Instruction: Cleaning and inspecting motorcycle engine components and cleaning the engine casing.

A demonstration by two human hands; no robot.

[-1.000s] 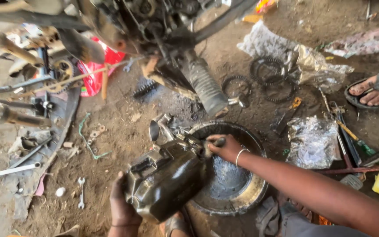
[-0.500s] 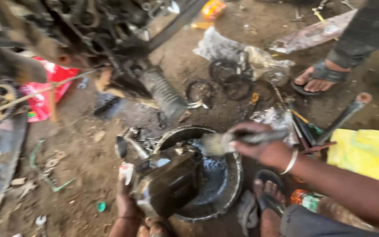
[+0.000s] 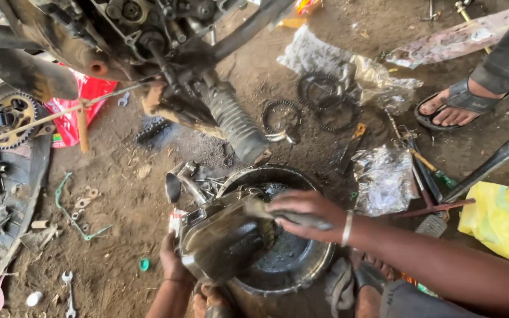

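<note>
Right now a grimy metal engine cover point(image 3: 222, 241) sits tilted over the near edge of a round metal basin point(image 3: 310, 268), its hollow side turned toward the brush. The left hand point(image 3: 172, 262) grips the cover from below at its lower left edge, fingers closed on the rim, propping it up. The right hand point(image 3: 304, 213) is closed around the handle of a brush point(image 3: 266, 213), whose bristle end presses on the upper part of the cover just left of that hand; a metal bangle point(image 3: 347, 228) circles the wrist. Judging by the look of it, the scrubbing is partway through: the cover is wet and glossy but dark grime clings across its face, and the basin below the right hand holds murky liquid, so more brushing and a rinse seem left to do. Just beyond the left hand lie a few small loose metal parts point(image 3: 187, 179) on the oily dirt. Farther out past both hands stands a motorcycle, with its black ribbed shock absorber point(image 3: 237, 125) slanting down toward the basin. Beyond the right hand lie toothed clutch rings point(image 3: 319, 100) on crumpled plastic sheeting point(image 3: 384, 179), and to that hand's right a yellow plastic bag point(image 3: 502, 221). Another person's sandalled foot point(image 3: 452, 109) rests farther off on the right. Well to the left of the left hand lie a small spanner point(image 3: 69, 291) and a sprocket point(image 3: 13, 115)
</note>
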